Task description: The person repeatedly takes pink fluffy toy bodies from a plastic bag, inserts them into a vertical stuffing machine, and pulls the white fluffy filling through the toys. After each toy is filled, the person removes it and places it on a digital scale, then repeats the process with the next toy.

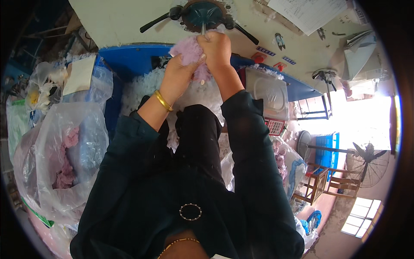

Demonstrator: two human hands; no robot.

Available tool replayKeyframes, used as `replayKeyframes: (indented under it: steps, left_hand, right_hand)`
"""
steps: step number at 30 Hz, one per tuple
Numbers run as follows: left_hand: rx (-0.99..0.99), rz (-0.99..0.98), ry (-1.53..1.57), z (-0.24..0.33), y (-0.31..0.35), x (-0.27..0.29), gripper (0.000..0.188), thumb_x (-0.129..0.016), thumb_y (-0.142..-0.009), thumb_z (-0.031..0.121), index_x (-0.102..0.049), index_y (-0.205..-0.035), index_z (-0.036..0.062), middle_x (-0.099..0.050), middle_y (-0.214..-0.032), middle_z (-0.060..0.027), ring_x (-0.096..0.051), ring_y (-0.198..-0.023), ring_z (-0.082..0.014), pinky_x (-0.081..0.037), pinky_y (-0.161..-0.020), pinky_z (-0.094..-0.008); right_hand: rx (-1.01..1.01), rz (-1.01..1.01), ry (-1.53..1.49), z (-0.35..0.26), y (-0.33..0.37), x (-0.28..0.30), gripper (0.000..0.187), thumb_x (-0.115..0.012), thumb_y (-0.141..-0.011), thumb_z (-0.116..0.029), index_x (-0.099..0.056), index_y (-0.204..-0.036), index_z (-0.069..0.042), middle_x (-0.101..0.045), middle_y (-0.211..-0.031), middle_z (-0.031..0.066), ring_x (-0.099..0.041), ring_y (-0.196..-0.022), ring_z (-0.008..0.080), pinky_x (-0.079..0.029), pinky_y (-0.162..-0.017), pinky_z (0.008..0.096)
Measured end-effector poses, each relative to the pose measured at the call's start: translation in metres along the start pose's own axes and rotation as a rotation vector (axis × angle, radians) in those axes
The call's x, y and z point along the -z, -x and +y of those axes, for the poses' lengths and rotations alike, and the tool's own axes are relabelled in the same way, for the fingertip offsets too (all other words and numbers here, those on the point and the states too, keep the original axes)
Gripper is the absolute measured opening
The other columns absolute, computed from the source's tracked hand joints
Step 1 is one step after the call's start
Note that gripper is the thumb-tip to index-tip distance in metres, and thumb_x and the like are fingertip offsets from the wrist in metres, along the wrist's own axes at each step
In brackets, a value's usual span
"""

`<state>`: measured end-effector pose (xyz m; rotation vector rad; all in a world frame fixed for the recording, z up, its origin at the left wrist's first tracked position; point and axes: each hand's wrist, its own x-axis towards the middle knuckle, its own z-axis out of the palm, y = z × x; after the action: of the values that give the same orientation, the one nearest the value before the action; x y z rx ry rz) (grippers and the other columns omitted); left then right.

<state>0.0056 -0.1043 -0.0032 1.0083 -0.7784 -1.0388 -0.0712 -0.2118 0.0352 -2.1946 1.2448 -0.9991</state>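
Observation:
A fluffy pink plush piece (188, 49) is held in both my hands at the top middle of the head view. My left hand (177, 77) grips its lower left side, thumb toward the middle. Higher up, my right hand (217, 48) is closed around its upper right part, against a thin metal nozzle (203, 28). The nozzle comes out of a dark round fitting (202, 15) in a pale panel. Where the nozzle ends is hidden by the plush and my fingers. Loose white stuffing (142, 88) lies below my hands.
Black handles (155, 22) stick out on both sides of the fitting. A blue ledge (129, 52) runs beneath the panel. Clear plastic bags (43, 146) with pink plush pieces stand at left. A clear lidded bin (269, 88) and a red calculator (275, 126) are at right; beyond is a fan (366, 164).

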Motion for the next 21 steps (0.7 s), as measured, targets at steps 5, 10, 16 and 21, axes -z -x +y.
replayKeyframes:
  steps: [5, 10, 16, 21]
  left_hand:
    - [0.043, 0.003, 0.116, -0.009, 0.035, 0.002, 0.025, -0.062, -0.086, 0.006, -0.059, -0.11, -0.0017, -0.063, -0.098, -0.0066, -0.063, -0.089, -0.0144, -0.051, -0.077, -0.0249]
    - [-0.011, -0.178, 0.196, -0.029, 0.065, 0.033, 0.037, -0.059, -0.081, -0.008, -0.057, -0.117, -0.0002, -0.053, -0.12, -0.0115, -0.056, -0.108, -0.0157, -0.047, -0.092, -0.0305]
    - [0.244, -0.061, 0.32, -0.004, 0.051, 0.002, 0.014, -0.061, -0.077, -0.006, -0.056, -0.089, -0.0005, -0.063, -0.092, -0.0067, -0.061, -0.094, -0.0203, -0.05, -0.079, -0.0291]
    - [-0.473, -0.136, -0.663, -0.02, 0.004, 0.011, 0.028, -0.062, -0.07, -0.002, -0.058, -0.098, 0.0004, -0.06, -0.092, -0.0143, -0.058, -0.081, -0.0231, -0.045, -0.072, -0.0307]
  right_hand:
    - [0.043, -0.013, -0.043, 0.009, 0.028, -0.001, 0.026, -0.064, -0.07, -0.026, -0.059, -0.061, -0.002, -0.057, -0.063, 0.0184, -0.057, -0.059, 0.0369, -0.045, -0.054, 0.0417]
    - [0.32, 0.043, -0.365, 0.006, 0.058, 0.017, 0.017, -0.067, -0.064, -0.004, -0.051, -0.057, -0.001, -0.053, -0.057, 0.0121, -0.053, -0.05, 0.0271, -0.04, -0.047, 0.0331]
    - [0.396, 0.022, -0.38, 0.029, 0.057, 0.01, 0.024, -0.061, -0.064, 0.002, -0.04, -0.055, -0.002, -0.041, -0.053, 0.0118, -0.041, -0.045, 0.0259, -0.033, -0.044, 0.0328]
    - [0.499, 0.122, -0.318, 0.037, 0.013, -0.006, 0.023, -0.061, -0.064, 0.002, -0.04, -0.055, -0.001, -0.039, -0.054, 0.0148, -0.038, -0.045, 0.0289, -0.031, -0.043, 0.035]
